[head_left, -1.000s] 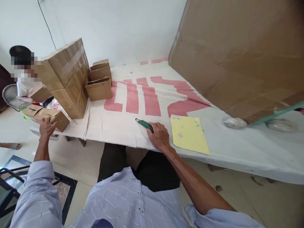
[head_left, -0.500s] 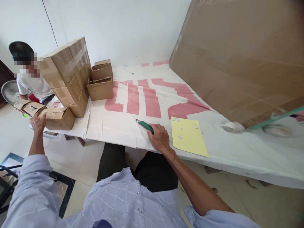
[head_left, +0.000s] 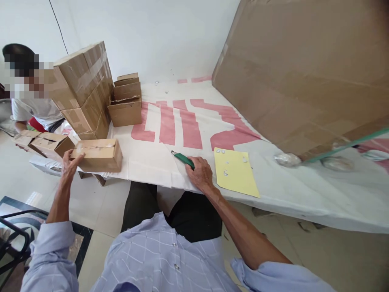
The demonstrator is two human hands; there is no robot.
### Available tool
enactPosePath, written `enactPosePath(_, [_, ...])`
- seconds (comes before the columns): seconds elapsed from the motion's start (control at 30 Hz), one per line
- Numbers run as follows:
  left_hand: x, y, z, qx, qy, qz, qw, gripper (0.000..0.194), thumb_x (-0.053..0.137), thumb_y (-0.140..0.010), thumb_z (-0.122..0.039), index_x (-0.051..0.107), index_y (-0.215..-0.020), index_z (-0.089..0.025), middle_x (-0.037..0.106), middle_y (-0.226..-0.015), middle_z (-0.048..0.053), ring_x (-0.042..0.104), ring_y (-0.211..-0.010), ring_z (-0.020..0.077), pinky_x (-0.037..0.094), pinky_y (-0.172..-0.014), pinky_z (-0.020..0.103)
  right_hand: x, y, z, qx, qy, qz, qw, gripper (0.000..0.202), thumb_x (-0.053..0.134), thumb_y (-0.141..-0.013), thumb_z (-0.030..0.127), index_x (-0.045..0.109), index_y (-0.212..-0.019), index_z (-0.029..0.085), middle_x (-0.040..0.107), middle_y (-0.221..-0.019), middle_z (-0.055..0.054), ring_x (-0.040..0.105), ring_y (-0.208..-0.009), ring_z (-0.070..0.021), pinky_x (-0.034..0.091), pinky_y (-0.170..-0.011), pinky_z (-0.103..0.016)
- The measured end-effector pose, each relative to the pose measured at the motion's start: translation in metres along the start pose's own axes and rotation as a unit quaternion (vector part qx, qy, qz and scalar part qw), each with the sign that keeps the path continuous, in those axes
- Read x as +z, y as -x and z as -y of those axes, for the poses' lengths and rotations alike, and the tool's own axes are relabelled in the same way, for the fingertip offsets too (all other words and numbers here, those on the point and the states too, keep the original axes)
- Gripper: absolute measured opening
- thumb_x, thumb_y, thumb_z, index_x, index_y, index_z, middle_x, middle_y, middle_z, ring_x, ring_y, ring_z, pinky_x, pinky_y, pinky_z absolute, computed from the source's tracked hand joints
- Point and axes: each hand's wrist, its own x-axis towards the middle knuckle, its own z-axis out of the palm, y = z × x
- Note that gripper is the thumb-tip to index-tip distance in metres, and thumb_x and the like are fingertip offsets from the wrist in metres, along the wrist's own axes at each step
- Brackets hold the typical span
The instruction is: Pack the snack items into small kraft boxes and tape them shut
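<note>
At the table's left front, my left hand (head_left: 70, 163) grips the left end of a small cardboard box (head_left: 101, 157), thumb and fingers around its corner. A taped seam runs along the top of this box. My right hand (head_left: 201, 172) rests by the front edge of the cloth-covered table, closed around a green utility knife (head_left: 184, 159). The knife points left, its tip over the white cloth (head_left: 148, 162). Just right of that hand lies a yellow sheet of paper (head_left: 240, 178) bearing several small pale pieces.
Taped cardboard boxes (head_left: 88, 81) are stacked at the left, beside open boxes (head_left: 126, 113). More small boxes (head_left: 50, 144) lie near a seated person (head_left: 36, 109). A large carton (head_left: 304, 73) looms at the right above a glass edge (head_left: 349, 146) and plastic-wrapped bundles (head_left: 287, 159).
My left hand has moved right with the small cardboard box, drawing it apart from the other boxes. The right hand keeps the knife in nearly the same spot; the view has shifted slightly.
</note>
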Motion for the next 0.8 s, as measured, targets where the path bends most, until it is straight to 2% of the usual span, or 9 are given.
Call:
enactPosePath(0.1, [0.029, 0.037, -0.029, 0.004, 0.057, 0.050, 0.997, 0.073, 0.084, -0.069, -0.065, 0.067, -0.124, -0.020, 0.073, -0.118, 0.011, 0.071, -0.105, 0.0314, 0.061, -0.089, 0.043, -0.001, -0.001, 0.000, 0.001, -0.010, -0.001, 1.000, 0.036, 0.055, -0.093, 0.025, 0.074, -0.122, 0.019, 0.074, -0.114, -0.018, 0.061, -0.108, -0.0364, 0.052, -0.096, -0.051])
enactPosePath(0.2, [0.051, 0.058, -0.050, 0.033, 0.096, 0.135, 0.986, 0.071, 0.084, -0.071, -0.068, 0.067, -0.121, -0.021, 0.074, -0.118, 0.012, 0.073, -0.104, 0.0327, 0.062, -0.088, 0.046, -0.003, -0.002, 0.000, 0.001, -0.016, 0.011, 1.000, 0.037, 0.054, -0.094, 0.025, 0.074, -0.124, 0.018, 0.074, -0.117, -0.018, 0.063, -0.108, -0.0366, 0.053, -0.097, -0.052])
enactPosePath(0.27, [0.062, 0.059, -0.059, 0.057, 0.126, 0.179, 0.974, 0.072, 0.086, -0.069, -0.067, 0.066, -0.122, -0.022, 0.072, -0.128, 0.014, 0.072, -0.117, 0.0358, 0.063, -0.092, 0.048, -0.003, -0.003, 0.000, 0.002, -0.019, 0.016, 1.000, 0.037, 0.055, -0.094, 0.025, 0.073, -0.126, 0.019, 0.074, -0.117, -0.018, 0.063, -0.109, -0.0363, 0.054, -0.098, -0.052])
enactPosePath(0.37, [0.075, 0.047, -0.068, 0.103, 0.181, 0.244, 0.947, 0.084, 0.092, -0.064, -0.060, 0.060, -0.133, -0.024, 0.067, -0.144, 0.016, 0.063, -0.140, 0.0408, 0.061, -0.102, 0.050, -0.002, -0.003, -0.001, 0.002, -0.023, 0.010, 1.000, 0.038, 0.055, -0.093, 0.025, 0.073, -0.126, 0.019, 0.074, -0.117, -0.017, 0.063, -0.110, -0.0360, 0.054, -0.099, -0.052])
enactPosePath(0.47, [0.086, 0.035, -0.075, 0.130, 0.220, 0.306, 0.917, 0.095, 0.095, -0.062, -0.056, 0.056, -0.142, -0.025, 0.069, -0.140, 0.013, 0.063, -0.141, 0.0414, 0.056, -0.113, 0.054, -0.001, -0.003, -0.001, -0.003, -0.034, -0.006, 0.999, 0.037, 0.054, -0.093, 0.025, 0.073, -0.125, 0.020, 0.074, -0.116, -0.017, 0.063, -0.107, -0.0353, 0.055, -0.098, -0.052])
enactPosePath(0.53, [0.094, 0.035, -0.078, 0.135, 0.236, 0.321, 0.907, 0.100, 0.098, -0.060, -0.054, 0.055, -0.145, -0.024, 0.070, -0.138, 0.012, 0.064, -0.139, 0.0416, 0.053, -0.117, 0.056, -0.001, -0.004, 0.000, -0.007, -0.038, -0.013, 0.999, 0.037, 0.054, -0.093, 0.025, 0.073, -0.124, 0.020, 0.074, -0.115, -0.017, 0.063, -0.107, -0.0352, 0.055, -0.099, -0.052])
enactPosePath(0.63, [0.106, 0.048, -0.077, 0.146, 0.262, 0.336, 0.893, 0.102, 0.101, -0.059, -0.052, 0.053, -0.145, -0.025, 0.066, -0.148, 0.014, 0.060, -0.146, 0.0432, 0.051, -0.120, 0.056, -0.002, -0.004, 0.000, -0.010, -0.030, -0.015, 0.999, 0.036, 0.054, -0.093, 0.024, 0.073, -0.123, 0.021, 0.074, -0.114, -0.016, 0.063, -0.107, -0.0349, 0.054, -0.099, -0.052])
enactPosePath(0.8, [0.126, 0.084, -0.074, 0.156, 0.334, 0.347, 0.862, 0.086, 0.101, -0.065, -0.053, 0.050, -0.131, -0.028, 0.053, -0.166, 0.018, 0.053, -0.156, 0.0415, 0.050, -0.121, 0.055, -0.004, -0.003, -0.001, -0.012, -0.024, -0.011, 1.000, 0.037, 0.054, -0.093, 0.023, 0.073, -0.125, 0.021, 0.073, -0.114, -0.015, 0.061, -0.106, -0.0337, 0.054, -0.099, -0.049])
